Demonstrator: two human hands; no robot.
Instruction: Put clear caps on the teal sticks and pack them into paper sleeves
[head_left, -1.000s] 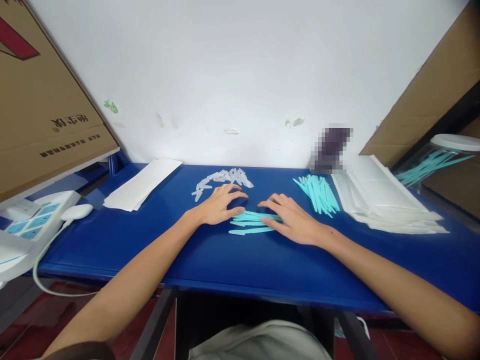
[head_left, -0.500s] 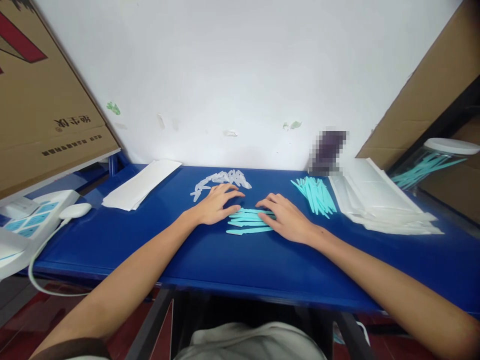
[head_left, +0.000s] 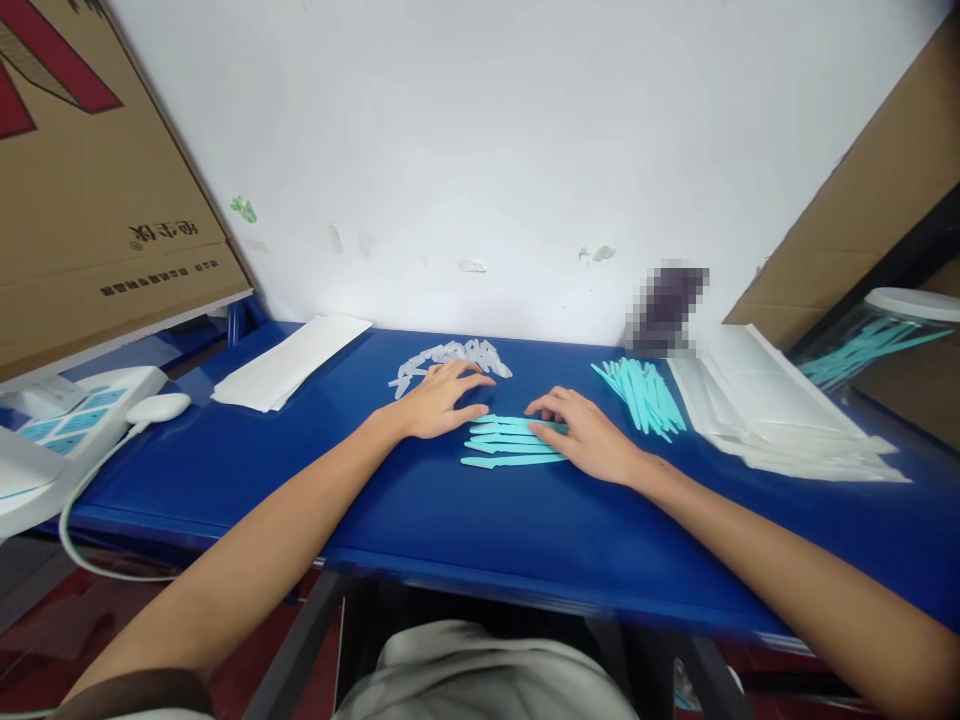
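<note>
The left hand (head_left: 444, 398) is loosely open, palm down, fingers spread and slightly bent; nothing shows in its grasp. Its thumb tip is at the left end of the farthest razor in a row of turquoise eyebrow razors (head_left: 504, 438), and its fingertips are near an arc of translucent caps (head_left: 480, 357) on the far side.

The right hand (head_left: 589, 432) is half open with curled fingers, its thumb over the row's right part; whether it presses on the razors is unclear. The row lies crosswise on the blue desk (head_left: 450, 530) between the hands. A loose razor pile (head_left: 641, 395) lies to the right, beyond the right hand.
</note>
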